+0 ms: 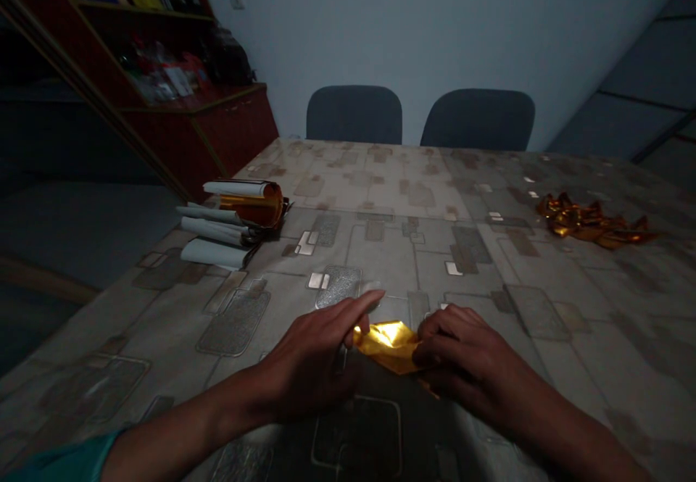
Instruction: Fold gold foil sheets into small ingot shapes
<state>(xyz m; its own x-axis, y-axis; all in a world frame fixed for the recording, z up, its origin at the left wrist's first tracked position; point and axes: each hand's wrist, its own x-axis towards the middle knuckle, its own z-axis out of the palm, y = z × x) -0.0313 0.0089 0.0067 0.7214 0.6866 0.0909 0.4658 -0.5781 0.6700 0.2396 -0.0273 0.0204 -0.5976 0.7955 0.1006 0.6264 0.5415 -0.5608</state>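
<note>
A shiny folded piece of gold foil paper (pixel 392 346) is between my two hands, low over the near part of the table. My left hand (pixel 320 344) grips its left tip with the lower fingers, while one finger stretches out above it. At the other end, the curled fingers of my right hand (pixel 462 351) pinch the foil. The palm sides and part of the foil under my right fingers are hidden.
Several folded gold foil pieces (pixel 592 222) lie in a cluster at the table's right. On the left sits a stack of curled gold-and-white sheets (pixel 239 221). Two grey chairs (pixel 354 114) stand behind the patterned table (pixel 375 250), and a red-brown cabinet (pixel 233 130) is at far left.
</note>
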